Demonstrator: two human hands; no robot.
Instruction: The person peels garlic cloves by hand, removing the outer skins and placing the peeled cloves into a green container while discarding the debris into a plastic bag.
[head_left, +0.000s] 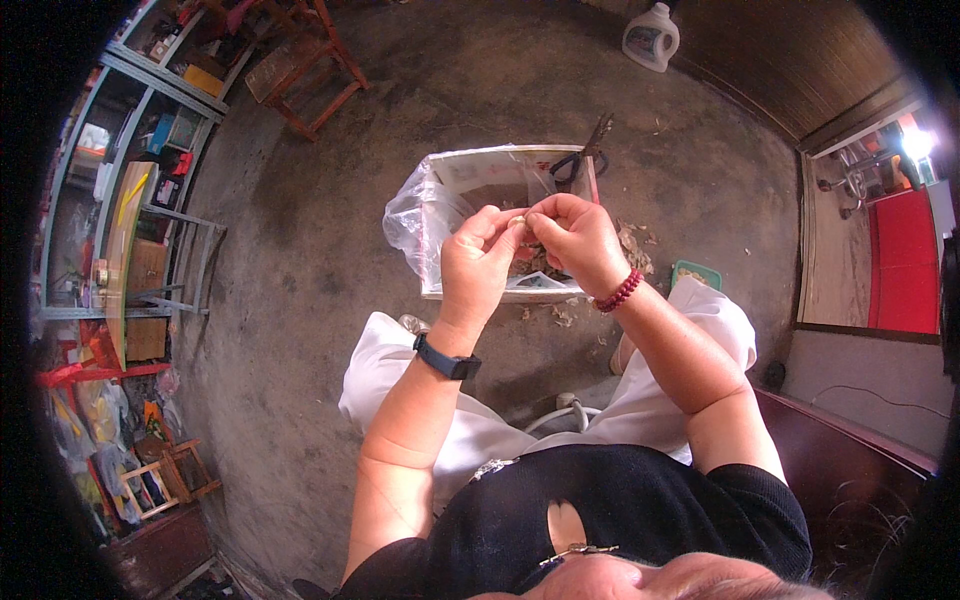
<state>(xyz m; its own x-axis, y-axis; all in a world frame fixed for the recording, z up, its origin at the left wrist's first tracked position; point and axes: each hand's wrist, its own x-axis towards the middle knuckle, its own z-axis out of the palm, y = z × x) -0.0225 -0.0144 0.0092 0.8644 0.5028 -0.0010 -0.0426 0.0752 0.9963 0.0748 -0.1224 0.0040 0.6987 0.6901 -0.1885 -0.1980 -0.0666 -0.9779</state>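
My left hand and my right hand meet above a white box. Between their fingertips they pinch a small pale piece, perhaps a garlic clove; its kind is hard to tell. A clear plastic bag lines the box and hangs over its left side. Inside lie dry, papery brown peels, partly hidden by my hands. Scissors with dark handles rest at the box's back right corner.
More peels lie on the floor right of the box. A green tray holding pale pieces is beside my right knee. A wooden chair stands back left, a white jug back right, metal shelving at left.
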